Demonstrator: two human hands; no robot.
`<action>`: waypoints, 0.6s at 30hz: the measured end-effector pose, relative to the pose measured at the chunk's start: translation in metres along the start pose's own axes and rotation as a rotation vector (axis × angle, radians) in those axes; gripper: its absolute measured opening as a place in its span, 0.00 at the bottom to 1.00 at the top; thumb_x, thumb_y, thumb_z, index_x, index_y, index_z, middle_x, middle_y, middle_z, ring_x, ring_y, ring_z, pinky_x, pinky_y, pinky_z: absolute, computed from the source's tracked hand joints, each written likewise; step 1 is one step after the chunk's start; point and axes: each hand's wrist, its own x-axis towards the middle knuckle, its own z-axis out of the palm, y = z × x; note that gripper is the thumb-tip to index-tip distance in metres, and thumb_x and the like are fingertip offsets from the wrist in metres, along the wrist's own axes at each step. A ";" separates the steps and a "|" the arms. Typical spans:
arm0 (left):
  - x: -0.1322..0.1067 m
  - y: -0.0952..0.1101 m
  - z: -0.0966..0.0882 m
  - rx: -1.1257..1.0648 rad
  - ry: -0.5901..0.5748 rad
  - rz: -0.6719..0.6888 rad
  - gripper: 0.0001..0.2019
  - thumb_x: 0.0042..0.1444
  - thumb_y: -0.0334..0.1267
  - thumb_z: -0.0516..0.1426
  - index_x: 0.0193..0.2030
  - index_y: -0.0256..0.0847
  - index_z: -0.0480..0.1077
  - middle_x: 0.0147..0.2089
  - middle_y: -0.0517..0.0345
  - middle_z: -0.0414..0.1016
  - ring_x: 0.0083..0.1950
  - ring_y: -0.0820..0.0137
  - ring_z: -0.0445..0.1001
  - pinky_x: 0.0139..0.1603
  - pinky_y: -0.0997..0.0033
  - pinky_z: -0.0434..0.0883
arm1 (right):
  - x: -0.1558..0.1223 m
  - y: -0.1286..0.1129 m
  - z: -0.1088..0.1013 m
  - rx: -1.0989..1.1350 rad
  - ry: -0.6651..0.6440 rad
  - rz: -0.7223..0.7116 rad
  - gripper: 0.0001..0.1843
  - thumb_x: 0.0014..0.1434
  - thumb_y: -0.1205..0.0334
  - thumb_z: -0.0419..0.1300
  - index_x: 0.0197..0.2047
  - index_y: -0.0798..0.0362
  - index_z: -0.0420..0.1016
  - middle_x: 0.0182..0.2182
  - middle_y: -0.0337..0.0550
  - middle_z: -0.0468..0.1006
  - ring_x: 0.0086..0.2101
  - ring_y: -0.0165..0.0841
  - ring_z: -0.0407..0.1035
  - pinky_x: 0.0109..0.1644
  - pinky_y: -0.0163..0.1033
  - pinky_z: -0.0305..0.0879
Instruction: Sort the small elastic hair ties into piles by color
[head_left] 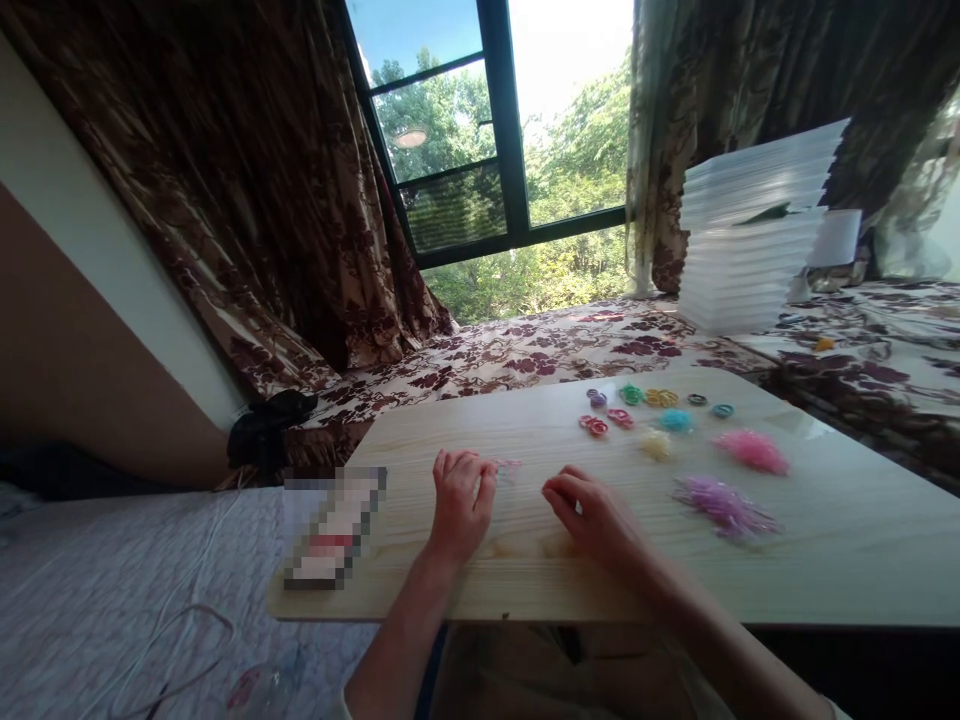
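My left hand (461,500) rests on the light wooden board (825,540) with its fingers curled down onto the wood, next to a faint pink bit (508,466) by the fingertips. My right hand (592,512) lies a little to the right, fingers bent and pressed together; whether they pinch anything is hidden. To the right of it sit a purple fluffy pile (724,507), a pink fluffy pile (752,451) and a small yellow tuft (656,444). Farther back lie several small coloured elastic rings (641,405).
A blurred rectangular item (330,528) lies on the board's left corner. A tall stack of clear plastic trays (750,235) stands at the back right on the flowered cloth (525,350). Curtains flank a window (510,150). A grey bedspread (112,600) with a white cable lies to the left.
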 end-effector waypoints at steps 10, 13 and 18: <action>-0.005 -0.006 0.002 0.048 -0.028 -0.054 0.06 0.60 0.31 0.54 0.36 0.44 0.71 0.39 0.58 0.78 0.51 0.61 0.71 0.65 0.46 0.53 | -0.030 -0.003 -0.045 0.035 0.079 0.063 0.13 0.64 0.59 0.53 0.31 0.51 0.76 0.27 0.41 0.74 0.28 0.29 0.69 0.33 0.34 0.65; -0.007 -0.003 0.002 0.043 -0.070 -0.030 0.06 0.59 0.31 0.55 0.35 0.45 0.71 0.38 0.59 0.78 0.50 0.62 0.72 0.66 0.47 0.52 | -0.046 -0.003 -0.052 -0.025 0.164 0.045 0.11 0.64 0.60 0.54 0.33 0.49 0.76 0.28 0.41 0.75 0.29 0.30 0.70 0.33 0.34 0.66; -0.009 -0.003 0.002 0.085 -0.087 0.001 0.06 0.60 0.31 0.54 0.36 0.45 0.71 0.38 0.59 0.78 0.51 0.61 0.72 0.66 0.45 0.50 | -0.062 0.005 -0.054 -0.147 0.220 0.008 0.08 0.65 0.60 0.56 0.36 0.48 0.77 0.30 0.42 0.76 0.31 0.30 0.71 0.34 0.34 0.68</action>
